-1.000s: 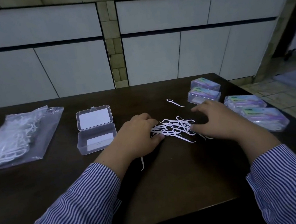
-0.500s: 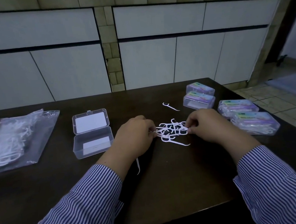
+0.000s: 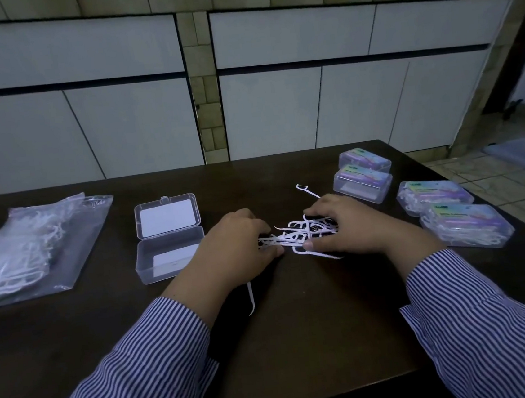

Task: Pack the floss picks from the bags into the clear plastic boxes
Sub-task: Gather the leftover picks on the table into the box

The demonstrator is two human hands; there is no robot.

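Two hands, the left hand (image 3: 238, 245) and right hand (image 3: 344, 222), have closed in, fingers curled, clamping the floss picks (image 3: 297, 235) into a tighter bundle, ready for the open box (image 3: 167, 241) at nine o'clock.

— Any legible print on the closed boxes (image 3: 364, 160) at the right of the counter (image 3: 302, 340)?
— Coloured labels on all four lids; dark marks near the top left corners, too blurred to read.
— And inside the open box (image 3: 168, 238)?
— Plain white cards only; no words, no numbers.
— On the bag (image 3: 33, 252)?
— Nothing readable either.
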